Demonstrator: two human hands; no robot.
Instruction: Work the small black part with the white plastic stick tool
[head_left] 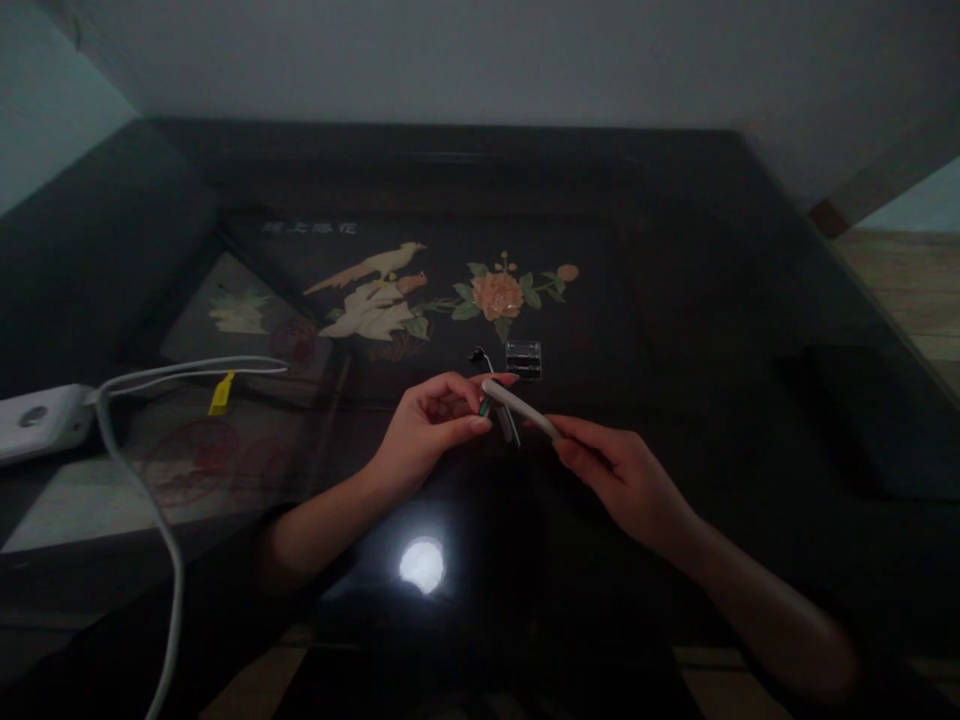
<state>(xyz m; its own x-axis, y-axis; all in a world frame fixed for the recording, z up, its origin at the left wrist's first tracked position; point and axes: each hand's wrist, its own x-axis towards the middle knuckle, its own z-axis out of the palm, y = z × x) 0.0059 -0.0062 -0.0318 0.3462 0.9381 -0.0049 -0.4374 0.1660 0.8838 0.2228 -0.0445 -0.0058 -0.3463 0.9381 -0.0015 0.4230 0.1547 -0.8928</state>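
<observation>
Fingertips of my left hand (pixel 435 420) are closed in a pinch on a small green piece (pixel 484 408). My right hand (pixel 622 470) grips one end of a slim, curved white handle-like object (pixel 525 405). The far end of that object meets the green piece at my left fingertips; whether they are joined I cannot tell. Just under it shows a flat, pale strip (pixel 510 428), partly hidden. Beyond my fingers lie a small clear-and-dark rectangular case (pixel 523 360) and a small black piece (pixel 476 353) with a thin pale stem.
The dark, glossy table (pixel 600 560) has inlaid bird and flower pictures. At the left sit a white power strip (pixel 45 420), a looping white cable (pixel 169 530) and a yellow tag (pixel 220 395). A dark flat object (pixel 877 420) lies at the right. The light is dim.
</observation>
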